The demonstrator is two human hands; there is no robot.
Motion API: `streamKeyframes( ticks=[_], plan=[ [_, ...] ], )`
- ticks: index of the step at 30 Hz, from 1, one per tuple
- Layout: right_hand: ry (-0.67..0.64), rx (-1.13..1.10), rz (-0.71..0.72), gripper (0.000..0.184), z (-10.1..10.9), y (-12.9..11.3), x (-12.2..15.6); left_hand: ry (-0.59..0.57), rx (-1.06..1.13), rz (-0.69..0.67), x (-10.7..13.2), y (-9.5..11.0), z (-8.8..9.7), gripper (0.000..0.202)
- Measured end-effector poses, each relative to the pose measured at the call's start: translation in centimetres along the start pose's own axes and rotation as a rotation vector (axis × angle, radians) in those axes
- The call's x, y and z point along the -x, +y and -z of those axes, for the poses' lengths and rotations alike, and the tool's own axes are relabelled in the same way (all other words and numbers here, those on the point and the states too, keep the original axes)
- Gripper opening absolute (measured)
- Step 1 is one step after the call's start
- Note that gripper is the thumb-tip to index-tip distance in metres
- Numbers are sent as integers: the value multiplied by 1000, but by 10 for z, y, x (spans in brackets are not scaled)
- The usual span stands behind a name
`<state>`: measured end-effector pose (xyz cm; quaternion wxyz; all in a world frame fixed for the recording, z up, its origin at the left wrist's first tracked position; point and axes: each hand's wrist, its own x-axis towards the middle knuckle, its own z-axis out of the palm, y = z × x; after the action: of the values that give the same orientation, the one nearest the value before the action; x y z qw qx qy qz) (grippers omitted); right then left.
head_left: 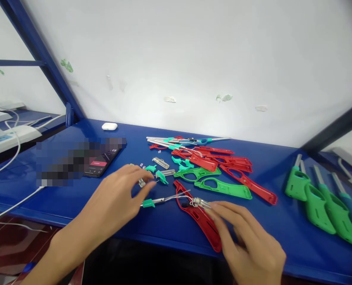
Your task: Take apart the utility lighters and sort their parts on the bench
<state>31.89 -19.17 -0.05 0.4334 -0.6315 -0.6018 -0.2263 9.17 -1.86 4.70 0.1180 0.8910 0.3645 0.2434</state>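
Note:
Near the front of the blue table, my right hand (250, 241) pinches a small clear lighter fuel tank (201, 203) with a metal end. Thin white wires run left from it towards a metal tube (161, 200) with a green trigger (148, 203) at its end. Under the tank lies a red lighter shell half (207, 227). My left hand (121, 194) hovers over the small parts, thumb and forefinger curved and slightly apart. A small clear piece (142, 182) shows in that gap; whether the hand touches it is unclear. Green triggers (162, 177) lie just beyond.
Behind the hands are green shell halves (223, 187), several red shell halves (248, 184) and metal tubes (161, 143). Whole green lighters (320, 209) lie at the right. A phone (105, 160), a white earbud case (109, 126) and a white cable (18, 204) occupy the left.

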Motion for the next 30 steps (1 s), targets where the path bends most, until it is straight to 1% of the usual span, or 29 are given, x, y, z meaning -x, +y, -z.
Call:
streamKeyframes(
  ticks=[2, 4, 7, 9, 12, 16, 20, 23, 26, 28, 30],
  plan=[
    [18, -5, -41, 9, 0, -1, -1, -99, -58, -76, 8, 3, -3, 23],
    [23, 4, -59, 10, -1, -1, -1, -171, -120, -110, 14, 6, -7, 20],
    [13, -5, -36, 11, -1, 0, 0, -243, -180, -150, 15, 10, -12, 12],
    [-8, -21, 0, 11, -1, 1, 0, -270, -195, -169, 14, 11, -12, 15],
    [-64, -22, 40, 12, 3, 2, 2, -227, -191, -164, 13, 11, -10, 22],
    [-96, 6, 63, 18, 11, 4, 9, -116, -114, -175, 14, 12, -5, 18],
    [-204, -78, 94, 30, 16, 4, 11, -42, -78, -192, 7, 17, 4, 16],
    [-257, -127, 119, 36, 16, 4, 10, -6, -139, -259, -11, 27, 12, 16],
    [-284, -112, 119, 37, 18, 8, 9, -42, -270, -376, -42, 43, 15, 21],
    [-308, -116, 114, 37, 21, 14, 8, -100, -365, -439, -70, 56, 9, 24],
    [-353, -115, 97, 40, 25, 23, 7, -138, -397, -489, -99, 70, -7, 23]
  ],
)
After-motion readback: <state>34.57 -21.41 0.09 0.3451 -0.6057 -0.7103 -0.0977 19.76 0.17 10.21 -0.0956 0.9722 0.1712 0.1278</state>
